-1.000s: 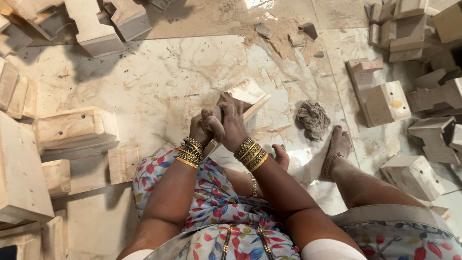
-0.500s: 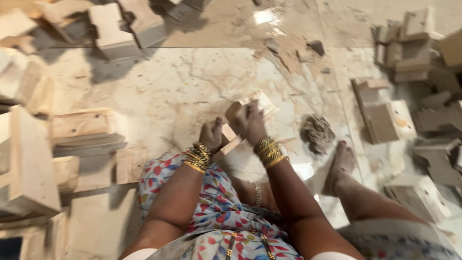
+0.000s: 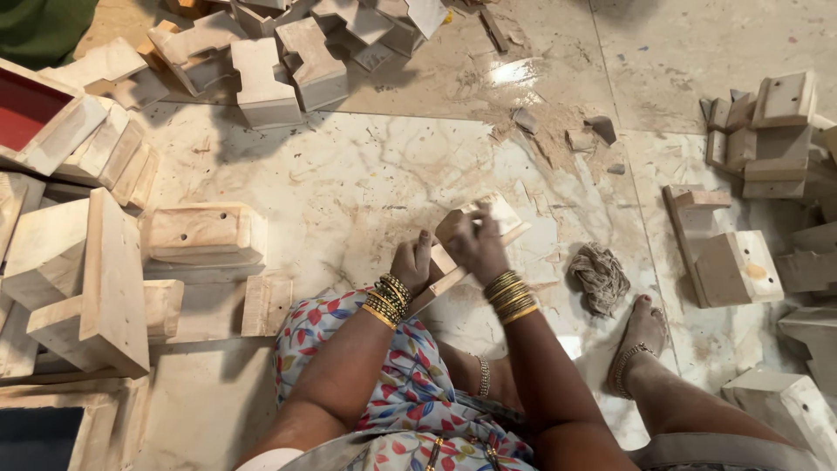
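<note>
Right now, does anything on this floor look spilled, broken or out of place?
Yes: brown sawdust and small broken wood scraps lie strewn on the pale marble floor beyond both hands, and a crumpled grey-brown rag lies loose beside the bare foot.

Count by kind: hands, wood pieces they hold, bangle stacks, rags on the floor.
Hands: left hand, right hand: 2
Held wooden piece: 1
Wrist bangle stacks: 2
Floor rag: 1
Total: 6

hands (image 3: pixel 445 253) gripping wooden piece (image 3: pixel 488 228), marble floor (image 3: pixel 349 174)
</note>
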Demonstrator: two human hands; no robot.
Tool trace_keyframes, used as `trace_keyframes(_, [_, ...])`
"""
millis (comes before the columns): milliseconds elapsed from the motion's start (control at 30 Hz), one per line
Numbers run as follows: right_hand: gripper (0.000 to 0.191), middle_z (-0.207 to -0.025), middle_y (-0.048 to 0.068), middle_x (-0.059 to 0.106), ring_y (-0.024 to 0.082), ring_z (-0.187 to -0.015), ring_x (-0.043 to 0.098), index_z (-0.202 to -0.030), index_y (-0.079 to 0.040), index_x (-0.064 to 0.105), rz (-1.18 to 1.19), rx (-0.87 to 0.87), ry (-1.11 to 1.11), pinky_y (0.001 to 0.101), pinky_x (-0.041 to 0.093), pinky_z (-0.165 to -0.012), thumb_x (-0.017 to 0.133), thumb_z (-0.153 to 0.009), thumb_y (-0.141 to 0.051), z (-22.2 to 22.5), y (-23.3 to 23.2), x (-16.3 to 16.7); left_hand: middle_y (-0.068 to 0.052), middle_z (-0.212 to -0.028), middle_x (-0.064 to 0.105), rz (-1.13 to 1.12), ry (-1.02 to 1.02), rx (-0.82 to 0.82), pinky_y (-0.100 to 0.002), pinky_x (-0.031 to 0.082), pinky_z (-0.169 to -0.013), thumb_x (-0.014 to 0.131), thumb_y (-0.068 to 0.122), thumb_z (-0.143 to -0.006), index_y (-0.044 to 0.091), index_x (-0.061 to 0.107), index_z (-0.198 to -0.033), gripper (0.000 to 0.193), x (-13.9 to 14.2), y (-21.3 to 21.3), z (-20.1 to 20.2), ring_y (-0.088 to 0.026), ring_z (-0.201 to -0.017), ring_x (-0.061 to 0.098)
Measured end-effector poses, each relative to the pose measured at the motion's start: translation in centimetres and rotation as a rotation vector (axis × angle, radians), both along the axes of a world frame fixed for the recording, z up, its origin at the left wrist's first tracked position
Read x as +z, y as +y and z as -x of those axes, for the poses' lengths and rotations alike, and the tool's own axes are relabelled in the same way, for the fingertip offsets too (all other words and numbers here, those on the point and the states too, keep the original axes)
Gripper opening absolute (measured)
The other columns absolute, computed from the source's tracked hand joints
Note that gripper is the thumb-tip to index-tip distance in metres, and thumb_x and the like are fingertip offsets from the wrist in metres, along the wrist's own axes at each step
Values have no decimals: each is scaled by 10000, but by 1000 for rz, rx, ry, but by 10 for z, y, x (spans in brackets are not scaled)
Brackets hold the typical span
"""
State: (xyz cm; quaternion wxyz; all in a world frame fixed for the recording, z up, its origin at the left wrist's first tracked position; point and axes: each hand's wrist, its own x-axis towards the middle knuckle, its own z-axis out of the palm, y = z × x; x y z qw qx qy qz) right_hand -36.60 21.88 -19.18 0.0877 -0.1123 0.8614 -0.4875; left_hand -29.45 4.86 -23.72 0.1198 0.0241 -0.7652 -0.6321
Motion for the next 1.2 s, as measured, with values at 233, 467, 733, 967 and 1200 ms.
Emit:
trace_keyframes(233, [430,-1157,196,685,327,-1039,694,-1333,-70,455,-269,-41,400,462,561,-877,547,-1046,-376,7,16,-13,-171,-692,704,62,44,-34,-381,540,-659,351,515,-1070,4,731,-904,657,16,1,-1,-293,-704,731])
trace_keyframes(467, [715,-1554,284,479,449,-1367,545,-1396,-38,469,-26,419,535,524,464,-1124,622,-950,-576,-67,-35,60,-136,-764,740,-270,-104,-108,-347,608,-630,270,661,-987,20,711,-951,779,19,-12,2,-234,-739,752])
trace_keyframes(733, [1010,-1383,237,608,409,-1260,629,-1349,-11,524,-40,376,804,486,533,-1044,829,-674,-699,-58,-15,67,-173,-634,604,-276,-266,-104,-363,487,-539,379,647,-1061,-35,719,-872,786,23,-11,11,-228,-566,594])
trace_keyframes(967, [1004,-1078,141,667,276,-947,703,-1332,-11,541,69,241,749,390,592,-802,934,-587,-556,-52,-3,21,-79,-832,744,-379,-204,-209,-288,544,-770,462,700,-968,0,749,-935,758,11,-23,26,-146,-778,682])
trace_keyframes(1200, [761,-982,26,601,102,-786,595,-1350,-41,502,681,-131,528,257,565,-657,920,-801,-362,-23,15,15,-193,-1179,675,-593,-403,-370,-339,529,-967,513,833,-826,7,654,-1305,965,1,-34,29,-213,-1064,655])
